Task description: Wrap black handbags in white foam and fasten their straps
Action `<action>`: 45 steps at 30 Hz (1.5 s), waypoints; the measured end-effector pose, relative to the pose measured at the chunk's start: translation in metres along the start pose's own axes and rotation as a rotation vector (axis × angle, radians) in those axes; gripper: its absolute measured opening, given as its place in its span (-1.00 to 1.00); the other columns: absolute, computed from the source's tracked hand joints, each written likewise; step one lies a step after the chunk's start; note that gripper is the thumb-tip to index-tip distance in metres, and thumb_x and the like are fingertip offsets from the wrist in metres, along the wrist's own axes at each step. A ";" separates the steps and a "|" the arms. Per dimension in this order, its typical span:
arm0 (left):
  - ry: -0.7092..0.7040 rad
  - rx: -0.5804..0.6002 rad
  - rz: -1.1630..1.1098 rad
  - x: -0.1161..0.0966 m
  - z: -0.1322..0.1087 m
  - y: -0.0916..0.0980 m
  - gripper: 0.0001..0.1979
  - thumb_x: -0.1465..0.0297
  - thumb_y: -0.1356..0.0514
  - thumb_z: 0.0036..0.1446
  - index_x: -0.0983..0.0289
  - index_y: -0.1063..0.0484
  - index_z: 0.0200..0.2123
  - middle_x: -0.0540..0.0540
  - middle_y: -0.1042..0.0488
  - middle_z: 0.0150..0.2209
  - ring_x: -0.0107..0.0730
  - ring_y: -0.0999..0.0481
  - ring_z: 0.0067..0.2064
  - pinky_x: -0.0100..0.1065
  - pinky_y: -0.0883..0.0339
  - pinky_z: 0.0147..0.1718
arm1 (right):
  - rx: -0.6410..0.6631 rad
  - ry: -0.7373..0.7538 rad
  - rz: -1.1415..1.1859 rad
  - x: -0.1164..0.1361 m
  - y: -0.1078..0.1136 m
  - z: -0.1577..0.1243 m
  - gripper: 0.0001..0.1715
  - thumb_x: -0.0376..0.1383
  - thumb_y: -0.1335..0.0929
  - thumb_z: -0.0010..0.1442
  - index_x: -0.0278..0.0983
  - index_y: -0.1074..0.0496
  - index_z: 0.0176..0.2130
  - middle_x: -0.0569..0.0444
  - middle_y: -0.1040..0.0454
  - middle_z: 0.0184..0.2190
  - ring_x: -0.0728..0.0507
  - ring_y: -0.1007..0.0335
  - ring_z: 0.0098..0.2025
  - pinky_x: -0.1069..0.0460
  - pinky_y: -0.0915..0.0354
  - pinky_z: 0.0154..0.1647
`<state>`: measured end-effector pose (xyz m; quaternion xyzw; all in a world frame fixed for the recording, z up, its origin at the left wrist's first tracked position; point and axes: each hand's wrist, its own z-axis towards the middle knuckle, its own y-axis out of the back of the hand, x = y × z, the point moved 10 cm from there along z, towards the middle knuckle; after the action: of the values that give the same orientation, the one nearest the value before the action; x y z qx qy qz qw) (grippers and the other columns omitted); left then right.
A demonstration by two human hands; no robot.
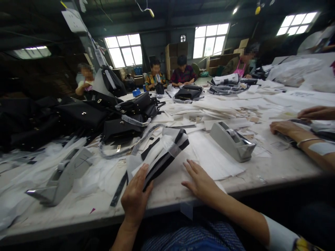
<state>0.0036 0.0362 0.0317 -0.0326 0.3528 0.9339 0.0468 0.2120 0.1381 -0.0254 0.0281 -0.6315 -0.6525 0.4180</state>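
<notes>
A small black bag in loose white and translucent wrapping lies aslant near the front edge of the long, pale, littered worktable, between the person's two hands. At the far left, a heap of black bags with metal fittings spreads across the tabletop; it looks loosely stacked, so a knock might send one sliding into the working space. In front of it stands a grey, wedge-shaped tape dispenser, its narrow end towards the near edge, where a sleeve or strap could snag on it. Next comes a flat, dark strip, just beside the left hand, which grips the bag's near end, fingers over the top and thumb along the lower side. If that grip slackens, the wrapping might spring apart or slip askew; if it presses too hard, the thin covering could crease or tear. The right hand rests apart from the bag, fingers spread, holding nothing, so the far end has no hand steadying it and could swing. Beyond it lie thin white sheets, easily dragged by a forearm, then a second grey tape dispenser. Furthest right, a co-worker's hand rests on dark material
</notes>
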 end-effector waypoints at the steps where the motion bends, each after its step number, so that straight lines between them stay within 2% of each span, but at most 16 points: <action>1: 0.001 -0.004 0.000 0.000 -0.001 0.000 -0.33 0.39 -0.25 0.24 0.14 -0.10 0.37 0.09 -0.47 0.16 -0.20 -0.57 0.03 -0.28 -0.43 0.01 | 0.038 -0.005 -0.059 -0.002 -0.012 0.006 -0.13 0.02 -0.37 0.22 -0.42 -0.21 0.32 -0.39 -0.04 0.37 -0.49 0.09 0.40 -0.40 0.02 0.35; 3: 0.010 -0.018 0.000 0.000 -0.001 0.000 -0.32 0.39 -0.26 0.24 0.15 -0.10 0.37 0.10 -0.48 0.16 -0.20 -0.58 0.03 -0.29 -0.43 0.01 | 0.148 0.050 -0.118 0.007 -0.035 0.018 -0.02 0.12 -0.37 0.19 -0.41 -0.18 0.34 -0.41 0.01 0.38 -0.54 0.20 0.42 -0.44 0.13 0.35; 5: 0.034 -0.039 0.003 0.003 -0.001 0.000 -0.31 0.38 -0.27 0.23 0.16 -0.10 0.37 0.11 -0.49 0.14 -0.19 -0.59 0.01 -0.29 -0.43 -0.01 | 0.256 0.222 -0.100 0.031 -0.050 0.029 -0.02 0.19 -0.31 0.20 -0.27 -0.12 0.38 -0.30 0.05 0.41 -0.50 0.26 0.44 -0.44 0.21 0.36; 9: 0.106 -0.069 0.010 0.015 0.003 0.001 -0.31 0.33 -0.28 0.22 0.14 -0.12 0.36 0.09 -0.50 0.14 -0.18 -0.61 -0.02 -0.29 -0.46 -0.06 | 0.384 0.581 -0.016 0.079 -0.053 0.043 -0.14 0.18 -0.26 0.27 -0.05 -0.03 0.40 -0.02 0.09 0.44 -0.33 0.28 0.46 -0.37 0.30 0.40; 13: 0.139 -0.106 -0.010 0.023 0.013 0.006 -0.30 0.29 -0.28 0.21 0.13 -0.11 0.36 0.10 -0.50 0.13 -0.15 -0.62 -0.04 -0.28 -0.48 -0.12 | 0.258 0.454 -0.064 0.074 -0.043 0.058 -0.15 0.13 -0.25 0.31 -0.23 -0.08 0.39 -0.18 0.02 0.41 -0.35 0.20 0.45 -0.37 0.29 0.40; 15: 0.114 -0.121 -0.026 0.021 0.019 0.008 -0.31 0.30 -0.28 0.21 0.14 -0.13 0.35 0.11 -0.50 0.13 -0.16 -0.61 -0.02 -0.28 -0.48 -0.09 | 0.208 0.404 -0.068 0.069 -0.043 0.051 -0.17 0.12 -0.22 0.33 -0.31 -0.16 0.35 -0.25 -0.06 0.38 -0.36 0.12 0.43 -0.35 0.22 0.41; 18: -0.001 -0.114 -0.052 0.006 0.025 0.006 -0.36 0.37 -0.25 0.24 0.17 -0.16 0.34 0.13 -0.49 0.14 -0.19 -0.58 0.04 -0.28 -0.44 0.01 | 0.191 0.445 -0.036 0.070 -0.049 0.033 -0.23 0.11 -0.21 0.33 -0.31 -0.24 0.31 -0.23 -0.21 0.32 -0.37 -0.05 0.37 -0.35 0.05 0.37; 20: -0.109 -0.077 -0.062 -0.012 0.026 0.000 -0.41 0.41 -0.22 0.26 0.20 -0.17 0.33 0.16 -0.47 0.16 -0.19 -0.54 0.09 -0.25 -0.42 0.05 | 0.113 0.522 0.005 0.078 -0.041 0.023 -0.38 0.01 -0.21 0.38 -0.30 -0.33 0.23 -0.20 -0.36 0.23 -0.33 -0.21 0.29 -0.33 -0.06 0.33; 23: -0.250 -0.041 -0.061 -0.040 0.020 -0.008 -0.50 0.43 -0.17 0.29 0.23 -0.25 0.28 0.20 -0.45 0.18 -0.16 -0.49 0.15 -0.21 -0.42 0.06 | -0.068 0.740 0.121 0.103 -0.010 0.001 -0.61 -0.16 -0.21 0.40 -0.27 -0.45 0.06 -0.14 -0.55 -0.01 -0.22 -0.44 0.08 -0.22 -0.28 0.21; 27: -0.344 -0.063 -0.047 -0.067 0.006 -0.011 -0.61 0.47 -0.15 0.31 0.22 -0.38 0.19 0.15 -0.49 0.14 -0.16 -0.51 0.12 -0.20 -0.45 0.03 | -0.192 0.914 0.224 0.121 0.040 -0.022 -0.70 -0.26 -0.29 0.35 -0.26 -0.42 0.04 -0.07 -0.59 -0.12 -0.17 -0.50 -0.03 -0.10 -0.40 0.05; 30: -0.368 -0.082 -0.062 -0.078 0.000 -0.010 -0.63 0.49 -0.14 0.32 0.22 -0.40 0.17 0.12 -0.49 0.13 -0.17 -0.52 0.12 -0.20 -0.46 0.02 | -0.226 0.785 0.253 0.108 0.069 0.005 -0.76 -0.33 -0.28 0.34 -0.23 -0.46 -0.03 -0.03 -0.59 -0.12 -0.15 -0.49 -0.01 -0.06 -0.38 0.07; 32: -0.367 -0.087 -0.072 -0.083 -0.001 -0.009 -0.64 0.50 -0.15 0.31 0.20 -0.42 0.15 0.11 -0.51 0.12 -0.19 -0.53 0.11 -0.22 -0.47 0.02 | -0.159 0.505 0.226 0.082 0.067 0.054 -0.76 -0.28 -0.26 0.36 -0.22 -0.49 -0.07 -0.02 -0.58 -0.08 -0.13 -0.49 0.01 -0.02 -0.36 0.10; 34: -0.369 -0.089 -0.075 -0.089 -0.002 -0.008 -0.66 0.49 -0.16 0.30 0.17 -0.46 0.12 0.08 -0.52 0.10 -0.21 -0.54 0.09 -0.24 -0.48 -0.01 | -0.012 0.203 0.150 0.051 0.047 0.106 -0.71 -0.23 -0.26 0.36 -0.23 -0.49 -0.03 -0.01 -0.56 -0.03 -0.12 -0.49 0.02 0.02 -0.35 0.09; 35: -0.374 -0.095 -0.077 -0.092 -0.003 -0.006 -0.68 0.48 -0.16 0.31 0.17 -0.47 0.10 0.07 -0.53 0.09 -0.22 -0.55 0.08 -0.25 -0.49 -0.02 | 0.060 0.119 0.115 0.042 0.035 0.129 -0.69 -0.23 -0.28 0.35 -0.25 -0.48 0.01 -0.02 -0.57 -0.02 -0.12 -0.50 0.00 0.03 -0.36 0.07; 39: -0.380 -0.127 -0.085 -0.102 -0.006 0.002 -0.70 0.48 -0.12 0.33 0.15 -0.51 0.06 0.04 -0.55 0.07 -0.27 -0.57 0.06 -0.30 -0.51 -0.04 | 0.245 -0.018 0.006 0.030 -0.014 0.204 -0.69 -0.20 -0.40 0.25 -0.37 -0.52 -0.11 -0.13 -0.59 -0.13 -0.20 -0.52 -0.09 -0.08 -0.38 0.02; 45: -0.361 -0.160 -0.062 -0.103 -0.006 0.006 -0.71 0.47 -0.09 0.35 0.14 -0.53 0.03 0.01 -0.56 0.04 -0.29 -0.59 0.03 -0.34 -0.52 -0.08 | 0.367 -0.208 0.000 0.029 -0.072 0.251 -0.66 -0.14 -0.37 0.31 -0.33 -0.45 -0.04 -0.02 -0.49 -0.06 -0.16 -0.46 -0.06 -0.15 -0.41 -0.03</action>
<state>0.1052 0.0213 0.0406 0.1210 0.2623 0.9478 0.1352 0.0147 0.3116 -0.0219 0.0364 -0.7795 -0.5258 0.3385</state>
